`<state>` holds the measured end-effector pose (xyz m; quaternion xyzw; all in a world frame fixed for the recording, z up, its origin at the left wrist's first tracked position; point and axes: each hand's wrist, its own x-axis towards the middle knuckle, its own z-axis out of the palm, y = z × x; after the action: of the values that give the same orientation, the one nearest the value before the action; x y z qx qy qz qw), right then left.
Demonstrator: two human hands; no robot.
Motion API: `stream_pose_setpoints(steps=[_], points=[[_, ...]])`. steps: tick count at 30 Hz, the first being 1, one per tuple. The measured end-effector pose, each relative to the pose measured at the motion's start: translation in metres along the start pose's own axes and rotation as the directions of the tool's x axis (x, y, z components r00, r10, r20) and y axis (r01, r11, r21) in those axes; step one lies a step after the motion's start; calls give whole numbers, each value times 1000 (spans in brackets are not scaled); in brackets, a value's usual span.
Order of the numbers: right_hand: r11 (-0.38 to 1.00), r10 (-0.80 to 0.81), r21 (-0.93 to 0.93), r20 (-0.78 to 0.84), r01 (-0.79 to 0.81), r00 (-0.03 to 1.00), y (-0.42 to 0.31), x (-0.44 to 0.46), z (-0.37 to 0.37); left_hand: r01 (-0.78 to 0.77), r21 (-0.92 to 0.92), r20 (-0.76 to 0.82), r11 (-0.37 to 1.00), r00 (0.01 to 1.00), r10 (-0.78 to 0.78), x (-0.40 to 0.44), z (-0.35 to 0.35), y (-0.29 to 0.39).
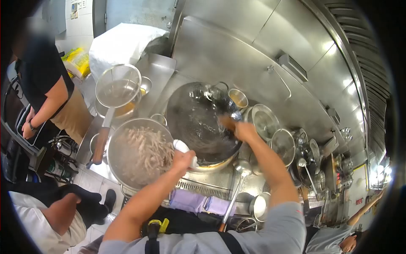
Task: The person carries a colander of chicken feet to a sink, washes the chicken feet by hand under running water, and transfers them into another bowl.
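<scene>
A large dark wok (203,122) sits on the stove, its inside wet and shiny with haze over it. My left hand (183,161) is closed around a folded white cloth (182,146) at the wok's near left rim. Over the wok's right side, my right hand (245,131) is closed on a brown brush-like tool (228,122), blurred by motion, its tip inside the wok. Left of my left hand is a wide metal strainer (116,167) heaped with greyish-brown strips of food (146,154), which look like cooked meat.
A long-handled mesh skimmer (118,84) rests over a pot at the back left. A ladle (242,167) lies right of the wok, near several bowls and strainers (282,146). Purple cloths (186,201) lie at the front edge. People stand at left (46,84), lower left (46,211) and lower right (334,237).
</scene>
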<state>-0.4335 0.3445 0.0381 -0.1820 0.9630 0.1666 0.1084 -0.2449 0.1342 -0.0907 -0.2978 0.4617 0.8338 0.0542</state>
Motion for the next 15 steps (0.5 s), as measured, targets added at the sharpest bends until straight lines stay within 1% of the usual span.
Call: stream_pose_setpoints(steps=[1,2,3,5,6,9,10,11,12,13,14,15], points=[[997,67,53,-73,-63,995,-7,36,10,8,33,2,999,1000,-8,9,0,0],[989,34,150,-169,-8,985,-18,52,25,7,5,32,1000,999,-7,3,2,20],[965,17,256,-260,52,965,-38,58,44,4,32,74,999,997,-6,4,-6,25],[971,-2,236,-189,47,982,-79,38,50,-32,78,111,996,994,23,10,-11,34],[965,-44,244,-192,91,980,-82,24,46,-30,-33,114,999,993,33,16,-13,37],[953,100,295,-107,-64,989,-52,38,54,82,76,87,994,992,-88,23,-25,48],[913,181,389,-110,-125,977,-45,59,48,101,92,86,991,990,-109,26,-25,49],[881,161,472,-254,-23,954,-42,72,43,120,108,84,987,988,-130,31,-25,53],[840,168,538,-393,78,904,-47,97,54,140,123,82,983,985,-150,36,-25,58],[766,131,608,-462,206,877,-56,114,48,150,131,88,980,983,-163,39,-22,61],[655,106,704,-445,274,889,-70,122,58,158,146,92,977,981,-172,35,-19,65],[606,52,731,-430,313,901,-85,101,49,151,127,90,980,983,-163,35,-18,62]])
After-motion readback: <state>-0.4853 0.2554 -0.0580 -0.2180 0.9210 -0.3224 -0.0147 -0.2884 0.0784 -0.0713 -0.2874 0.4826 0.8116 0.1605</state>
